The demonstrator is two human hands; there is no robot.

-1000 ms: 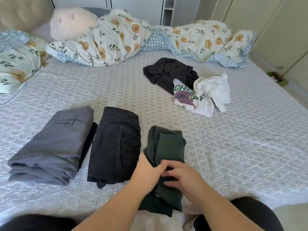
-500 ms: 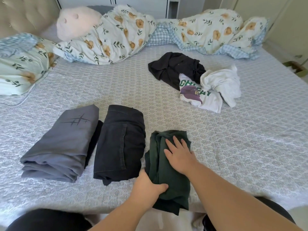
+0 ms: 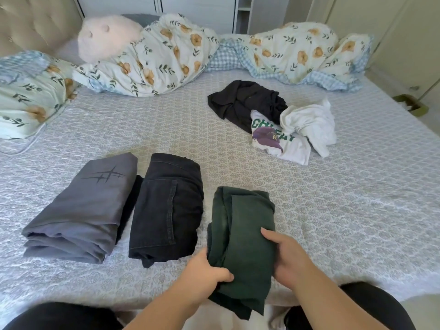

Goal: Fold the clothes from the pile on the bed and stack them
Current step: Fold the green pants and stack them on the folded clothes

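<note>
**Green garment gripped from both sides as third fold nears its end**

Half a second on, the right hand (image 3: 289, 254) has left its flat press on top of the dark green garment (image 3: 242, 234) and dropped to the bundle's right edge, where its fingers now curl round the cloth. At the near left edge, the left hand (image 3: 207, 275) keeps its grip, thumb on top. The shift suggests the smoothing is finished and the bundle is about to be lifted or squared off.

The green piece lies on the bed (image 3: 345, 222) between the two hands, its near end hanging over the mattress edge toward the person. Just to its left sits the folded black garment (image 3: 166, 210), and beyond that the folded grey garment (image 3: 81, 210); the three stand side by side, not yet stacked on one another.

Well beyond the hands, the unfolded pile (image 3: 273, 120) waits: a crumpled black item, a printed white shirt and a plain white piece. By that count the job looks roughly half done.
</note>
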